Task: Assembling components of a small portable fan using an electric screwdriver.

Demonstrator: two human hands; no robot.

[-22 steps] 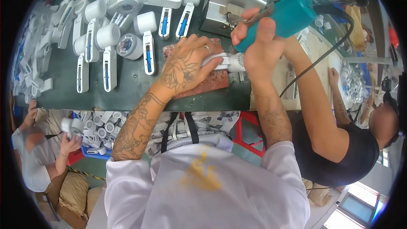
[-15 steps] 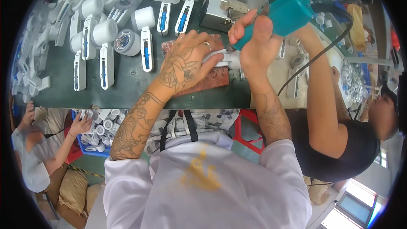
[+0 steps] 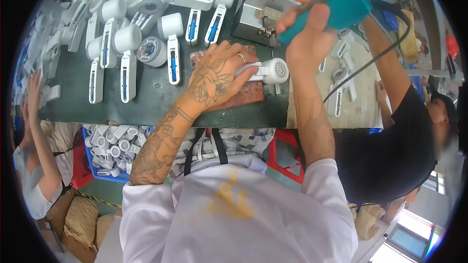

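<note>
Protruding right from clasping left hand (image 3: 218, 72): white, round-headed plastic device (image 3: 274, 71). Right hand (image 3: 312, 41): wrapped around teal, corded tool (image 3: 343, 9).

Along the green table's (image 3: 161, 109) front edge, a bare strip permits low passage from the left to the left hand (image 3: 217, 75). Beyond it, white round-headed fans (image 3: 125, 75) obstruct the left side, with narrow gaps between the nearest handles. The left hand and the white unit (image 3: 278, 71) under it occupy the red mat (image 3: 248, 95); a metal box (image 3: 265, 2) blocks behind. The right hand (image 3: 312, 39) and teal tool (image 3: 341, 12) bar the upper right, where a cable (image 3: 363, 69) hangs across.
</note>
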